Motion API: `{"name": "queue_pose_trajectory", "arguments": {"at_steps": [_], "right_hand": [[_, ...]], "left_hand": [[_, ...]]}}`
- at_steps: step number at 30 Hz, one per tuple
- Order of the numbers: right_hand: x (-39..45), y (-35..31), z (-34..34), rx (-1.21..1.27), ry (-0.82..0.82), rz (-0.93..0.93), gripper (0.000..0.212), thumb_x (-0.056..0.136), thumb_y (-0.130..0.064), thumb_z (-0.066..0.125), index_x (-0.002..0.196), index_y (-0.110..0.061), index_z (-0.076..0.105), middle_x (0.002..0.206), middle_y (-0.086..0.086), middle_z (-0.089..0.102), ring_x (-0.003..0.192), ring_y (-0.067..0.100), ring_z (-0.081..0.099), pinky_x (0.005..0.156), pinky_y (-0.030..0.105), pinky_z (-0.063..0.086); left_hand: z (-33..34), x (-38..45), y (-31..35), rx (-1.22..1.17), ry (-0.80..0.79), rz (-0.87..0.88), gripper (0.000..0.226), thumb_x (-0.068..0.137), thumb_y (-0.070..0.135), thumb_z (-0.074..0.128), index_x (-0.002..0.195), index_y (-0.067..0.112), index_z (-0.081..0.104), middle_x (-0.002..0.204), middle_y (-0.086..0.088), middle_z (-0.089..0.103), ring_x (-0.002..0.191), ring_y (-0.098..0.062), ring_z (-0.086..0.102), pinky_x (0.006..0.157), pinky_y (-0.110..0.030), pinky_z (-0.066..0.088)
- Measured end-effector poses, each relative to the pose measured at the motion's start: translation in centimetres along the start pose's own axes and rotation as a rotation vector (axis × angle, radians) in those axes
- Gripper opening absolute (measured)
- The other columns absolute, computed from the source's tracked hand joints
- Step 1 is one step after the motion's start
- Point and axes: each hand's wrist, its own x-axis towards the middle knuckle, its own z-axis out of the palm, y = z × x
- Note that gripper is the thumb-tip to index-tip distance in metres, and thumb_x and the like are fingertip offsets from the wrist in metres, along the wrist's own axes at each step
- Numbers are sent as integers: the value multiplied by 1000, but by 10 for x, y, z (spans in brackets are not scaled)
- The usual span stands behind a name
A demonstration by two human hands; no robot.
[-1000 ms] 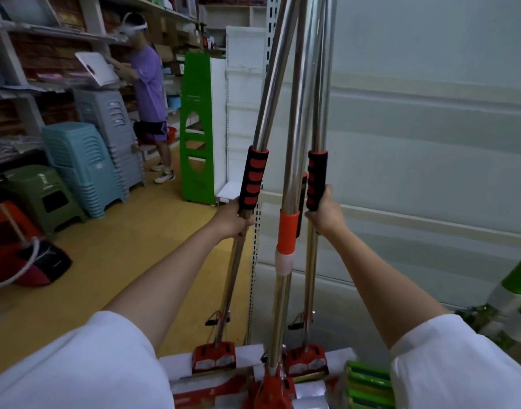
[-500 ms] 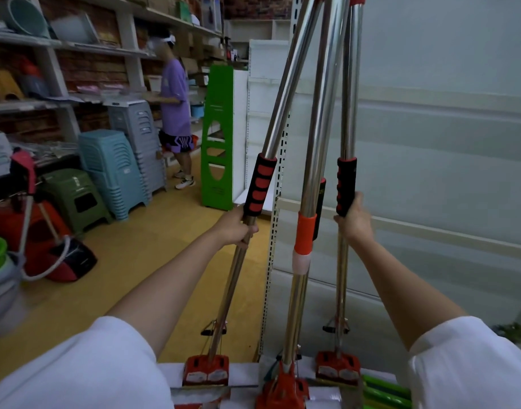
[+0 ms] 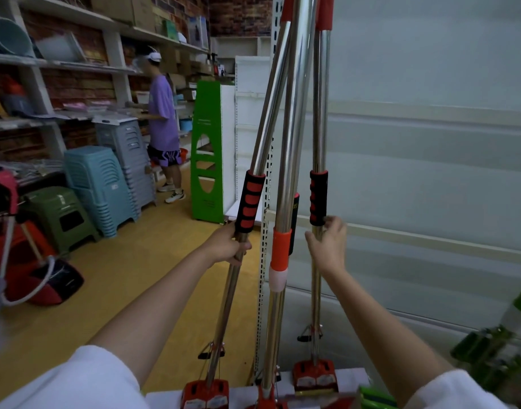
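Note:
Three sponge mops with shiny steel poles stand upright in front of me, their red heads on white boxes below. My left hand point(image 3: 227, 246) grips the left mop point(image 3: 249, 202) just under its black-and-red foam sleeve; this pole leans to the right at the top. My right hand point(image 3: 327, 246) holds the right mop point(image 3: 318, 199) loosely below its foam sleeve, thumb and fingers spread a little round the pole. The middle mop point(image 3: 280, 249), with an orange collar and a white band, stands between my hands, touched by neither.
A white panel wall point(image 3: 430, 172) is right behind the mops. A person in a purple shirt point(image 3: 163, 113) stands at shelves to the left. Stacked blue stools point(image 3: 100, 184), a green stool point(image 3: 58, 214) and a green-and-white rack point(image 3: 209, 160) line the yellow floor. Green mops point(image 3: 504, 349) lie at lower right.
My right hand has loosened from a firm grip on the right pole, its fingers now spread. My view has turned left and the left mop has moved apart from the others.

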Motion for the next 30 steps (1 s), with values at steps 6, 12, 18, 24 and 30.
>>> {"name": "queue_pose_trajectory", "arguments": {"at_steps": [6,12,18,24,30], "right_hand": [[-46,-13,12,441,-608,195,66,97,-53,10,143,-14,36,145,14,44,133,26,42,112,45,32],[-63,-17,11,472,-617,245,74,92,-60,1,149,-19,25,154,12,29,143,27,26,116,55,22],[-78,-19,-13,458,-602,286,72,94,-58,3,145,-16,32,150,13,37,140,25,34,115,51,27],[-90,-15,-34,480,-645,297,68,95,-56,4,142,-19,35,144,11,43,136,26,39,112,51,31],[-96,-12,-38,482,-647,320,72,93,-59,5,139,-16,41,142,15,46,134,30,41,112,54,31]], "left_hand": [[-2,-5,1,14,-4,5,19,88,5,58,104,11,50,103,-12,58,103,-32,60,81,-51,56],[-8,-10,-1,44,-1,14,23,88,7,57,108,12,47,98,-9,58,94,-26,60,78,-47,57],[-14,-11,-4,45,15,12,22,89,5,56,108,11,48,92,-6,58,89,-23,60,72,-42,58],[-16,-14,-7,47,-6,13,26,89,6,56,113,11,46,90,-3,59,90,-23,60,66,-35,58],[-11,-24,-4,47,-75,34,14,89,4,55,101,9,48,88,-5,57,89,-24,60,69,-39,58]]}}
